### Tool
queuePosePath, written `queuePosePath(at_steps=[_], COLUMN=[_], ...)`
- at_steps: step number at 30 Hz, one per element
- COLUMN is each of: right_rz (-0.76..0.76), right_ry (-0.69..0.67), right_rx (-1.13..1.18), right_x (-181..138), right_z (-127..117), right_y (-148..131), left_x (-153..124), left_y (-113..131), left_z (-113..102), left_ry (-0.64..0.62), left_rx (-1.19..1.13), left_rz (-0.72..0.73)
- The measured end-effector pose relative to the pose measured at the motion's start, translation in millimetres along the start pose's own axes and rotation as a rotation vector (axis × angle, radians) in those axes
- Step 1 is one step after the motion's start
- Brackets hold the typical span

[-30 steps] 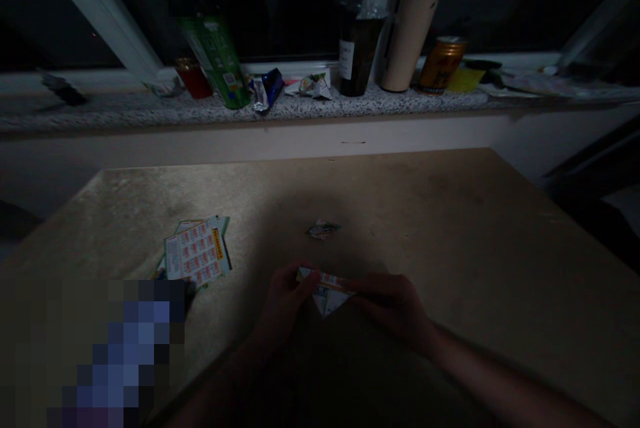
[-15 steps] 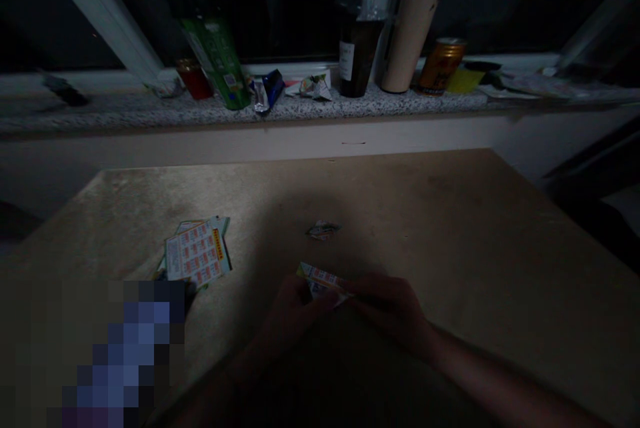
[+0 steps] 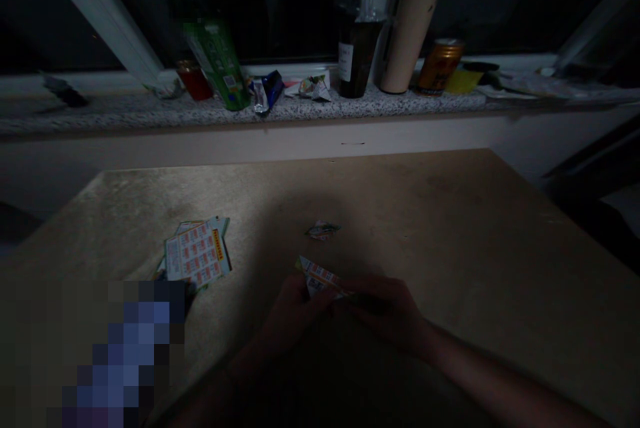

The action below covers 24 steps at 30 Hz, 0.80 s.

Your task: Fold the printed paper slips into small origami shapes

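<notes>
A printed paper card (image 3: 321,276), folded into a triangle, is held between both hands low over the table. My left hand (image 3: 295,305) grips its left and lower side, with the thumb across the front. My right hand (image 3: 387,305) pinches its right corner, the fingers closed together. Just beyond the hands lies a small folded paper piece (image 3: 323,230) on the table. To the left rests a loose stack of printed cards (image 3: 196,255) with rows of red print. Shadow hides much of the fingers' undersides.
The wooden table (image 3: 440,215) meets a wall below a speckled stone sill (image 3: 295,107). Along the sill stand a green container (image 3: 220,61), a dark cup with a straw (image 3: 356,61), an orange can (image 3: 440,68) and wrappers. A pixelated patch covers the lower left.
The folded card has tilted slightly, its upper left corner a little higher and more of its printed face showing. Both hands keep nearly the same place.
</notes>
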State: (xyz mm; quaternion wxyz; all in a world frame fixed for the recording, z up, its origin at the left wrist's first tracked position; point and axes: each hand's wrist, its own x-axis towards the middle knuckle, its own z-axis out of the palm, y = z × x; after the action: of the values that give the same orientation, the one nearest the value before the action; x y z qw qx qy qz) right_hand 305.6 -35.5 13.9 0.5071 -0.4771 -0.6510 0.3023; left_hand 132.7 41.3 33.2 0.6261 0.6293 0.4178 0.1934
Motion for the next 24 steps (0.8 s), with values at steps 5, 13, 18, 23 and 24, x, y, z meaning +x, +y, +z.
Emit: queuePosePath(at_steps=[5, 13, 18, 23, 24], right_rz=[-0.044, -0.043, -0.066, -0.044, -0.042], right_ry=[-0.017, -0.034, -0.023, -0.023, -0.031], right_rx=[0.022, 0.016, 0.048, 0.069, 0.067], right_x=[-1.9, -1.6, 1.4, 1.6, 1.5], right_z=[-0.9, -3.2, -2.1, -1.5, -1.6], right_y=[3.1, 1.1, -1.5, -1.2, -0.9], left_x=[-1.2, -1.5, -0.3, -2.9, -3.4], left_y=[-3.2, -6.2, -9.9, -7.0, -5.8], left_z=[-0.9, 0.5, -0.6, 0.3, 0.6], left_ry=[0.011, -0.01, -0.026, -0.019, -0.004], left_rx=[-0.014, 0.03, 0.01, 0.012, 0.014], left_rz=[-0.023, -0.04, -0.011, -0.044, -0.061])
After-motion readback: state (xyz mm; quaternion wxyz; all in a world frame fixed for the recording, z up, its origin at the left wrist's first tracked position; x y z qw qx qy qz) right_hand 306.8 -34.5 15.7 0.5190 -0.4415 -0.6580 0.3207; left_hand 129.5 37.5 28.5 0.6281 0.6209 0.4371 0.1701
